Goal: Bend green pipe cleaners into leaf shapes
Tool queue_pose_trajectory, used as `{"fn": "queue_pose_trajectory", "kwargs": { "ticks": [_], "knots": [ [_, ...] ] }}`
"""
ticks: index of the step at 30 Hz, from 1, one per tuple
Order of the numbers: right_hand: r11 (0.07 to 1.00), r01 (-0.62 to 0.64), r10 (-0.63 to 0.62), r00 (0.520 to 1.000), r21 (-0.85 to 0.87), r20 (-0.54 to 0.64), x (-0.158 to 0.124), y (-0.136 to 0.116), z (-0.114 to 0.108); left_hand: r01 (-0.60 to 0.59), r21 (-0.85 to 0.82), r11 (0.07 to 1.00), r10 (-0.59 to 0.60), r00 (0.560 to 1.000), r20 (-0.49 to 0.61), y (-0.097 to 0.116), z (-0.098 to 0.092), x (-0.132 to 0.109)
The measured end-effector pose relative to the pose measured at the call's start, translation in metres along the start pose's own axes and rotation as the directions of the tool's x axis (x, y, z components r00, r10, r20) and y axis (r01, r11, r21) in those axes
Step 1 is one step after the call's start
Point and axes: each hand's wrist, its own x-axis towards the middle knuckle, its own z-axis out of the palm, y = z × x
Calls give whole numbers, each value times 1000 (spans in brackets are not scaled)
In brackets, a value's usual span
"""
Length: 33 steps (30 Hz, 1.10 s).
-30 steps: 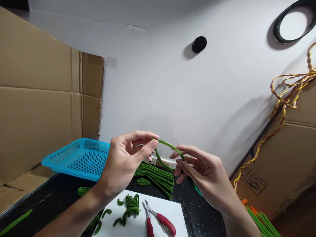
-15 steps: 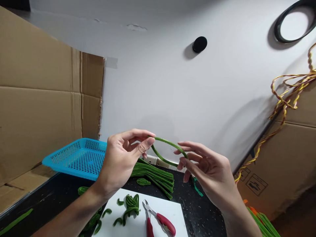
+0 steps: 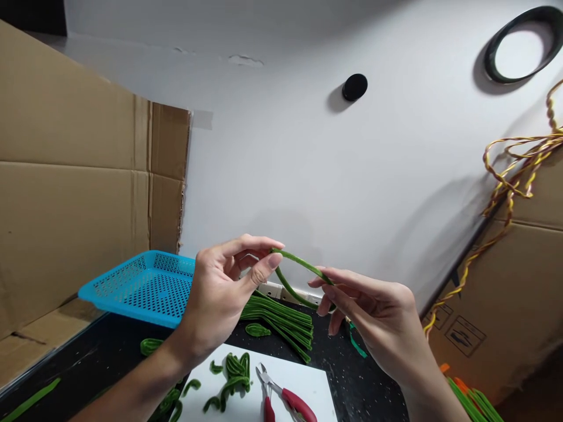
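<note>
A green pipe cleaner, bent into a long narrow loop, is held in the air between my two hands. My left hand pinches its left end between thumb and forefinger. At the other end my right hand has thumb and forefinger closed on the upper strand, while the lower strand runs down behind its fingertips. Below lies a white board bearing red-handled nippers with their jaws apart. Beside them is a small heap of curled green pipe cleaner pieces.
Behind my hands lies a bundle of green pipe cleaners, with a leaf-shaped green piece near it. A blue perforated basket stands at left beside a cardboard box. Twisted yellow-brown wires hang at right.
My right hand's thumb and forefinger have closed down onto the loop's upper strand, and its fingers sit flatter. The loop looks slightly narrower. The whole view has shifted a little.
</note>
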Motion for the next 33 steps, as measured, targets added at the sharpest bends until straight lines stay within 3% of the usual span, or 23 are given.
{"fn": "queue_pose_trajectory", "kwargs": {
  "ticks": [5,13,17,21,23,29,33],
  "knots": [
    [999,-32,32,999,3,21,0,0,-2,-153,156,976,155,988,-2,-1,-3,-1],
    [991,-82,84,996,-103,20,-2,-1,-5,-291,337,896,286,956,64,-7,-8,-1],
    [964,-24,-17,989,-266,-150,0,-6,-4,-243,340,908,259,966,0,-3,-12,1],
    [909,-37,-158,891,-414,-426,2,-11,-1,-172,348,922,198,979,-43,2,-11,1],
    [893,-53,-198,845,-446,-497,2,-14,2,-150,349,925,180,982,-57,2,-9,0],
    [906,-97,-147,841,-412,-521,0,-18,4,-56,326,944,80,995,-61,3,-8,-1],
    [796,-73,-259,857,-600,-447,-4,-20,2,23,279,960,-9,999,-51,3,-11,2]
  ]
}}
